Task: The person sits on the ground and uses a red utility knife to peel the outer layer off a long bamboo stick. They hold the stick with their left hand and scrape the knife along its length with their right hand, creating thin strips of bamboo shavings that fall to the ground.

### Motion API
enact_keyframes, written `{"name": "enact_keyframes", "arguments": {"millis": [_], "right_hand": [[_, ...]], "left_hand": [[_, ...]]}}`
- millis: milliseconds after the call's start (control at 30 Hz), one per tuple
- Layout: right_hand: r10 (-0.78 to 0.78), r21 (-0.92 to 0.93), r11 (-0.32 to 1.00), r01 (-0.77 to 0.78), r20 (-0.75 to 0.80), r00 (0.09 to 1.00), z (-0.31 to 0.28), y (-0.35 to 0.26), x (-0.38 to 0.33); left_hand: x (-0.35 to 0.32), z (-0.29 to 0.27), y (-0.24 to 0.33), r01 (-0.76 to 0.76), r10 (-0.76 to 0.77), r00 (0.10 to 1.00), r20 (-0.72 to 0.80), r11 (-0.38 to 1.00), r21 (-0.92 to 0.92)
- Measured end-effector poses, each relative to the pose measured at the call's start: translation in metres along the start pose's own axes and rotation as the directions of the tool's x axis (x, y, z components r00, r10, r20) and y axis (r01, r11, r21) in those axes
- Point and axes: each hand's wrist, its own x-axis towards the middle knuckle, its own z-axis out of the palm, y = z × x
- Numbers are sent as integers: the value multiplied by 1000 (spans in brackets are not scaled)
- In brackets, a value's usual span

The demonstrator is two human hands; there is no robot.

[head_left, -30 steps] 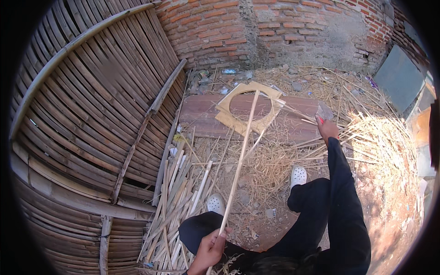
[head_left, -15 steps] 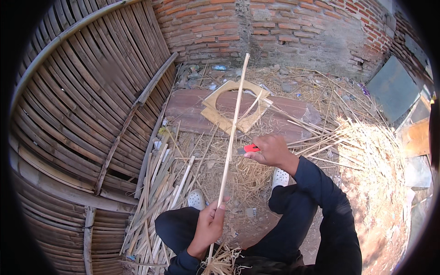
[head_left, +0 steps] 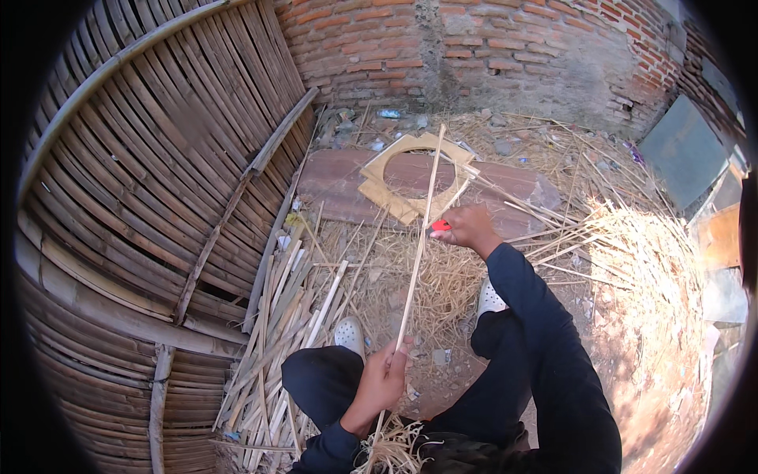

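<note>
A long, pale bamboo strip (head_left: 414,283) slants up and away from my lap. My left hand (head_left: 382,382) is closed round its lower part, with the thumb along it. Farther up, my right hand (head_left: 471,227) grips a red-handled utility knife (head_left: 440,226) close against the strip's right side. The blade is mostly hidden at the strip, so I cannot tell whether it cuts in. Curled shavings (head_left: 396,447) lie in my lap beneath the strip's near end.
Split bamboo strips (head_left: 272,355) are heaped left of my feet. Ahead, a board with a round hole (head_left: 387,207) rests on a brown sheet (head_left: 324,186). More shavings (head_left: 450,296) cover the ground between my shoes. A slatted bamboo wall (head_left: 158,158) and a brick wall (head_left: 355,47) border the spot.
My right hand has brought the knife from just right of the strip up against it, farther along. The strip's far tip sits lower, and the view has shifted slightly.
</note>
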Motion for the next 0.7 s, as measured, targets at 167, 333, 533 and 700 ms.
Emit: {"name": "enact_keyframes", "arguments": {"millis": [167, 333, 533, 700], "right_hand": [[765, 156, 644, -749, -135, 630, 2, 57, -44], [554, 66, 805, -590, 270, 787, -33, -2, -10], [65, 340, 936, -89, 83, 994, -69, -79, 11], [87, 230, 967, -106, 92, 992, -58, -79, 11]], "left_hand": [[-88, -38, 4, 11, -11, 1000, 21, 1000, 9], [-22, -20, 2, 33, -35, 999, -3, 967, -252], [-30, -16, 0, -11, 2, 998, -57, 986, -164], [-38, -7, 8, 39, -43, 998, -50, 995, -90]]}}
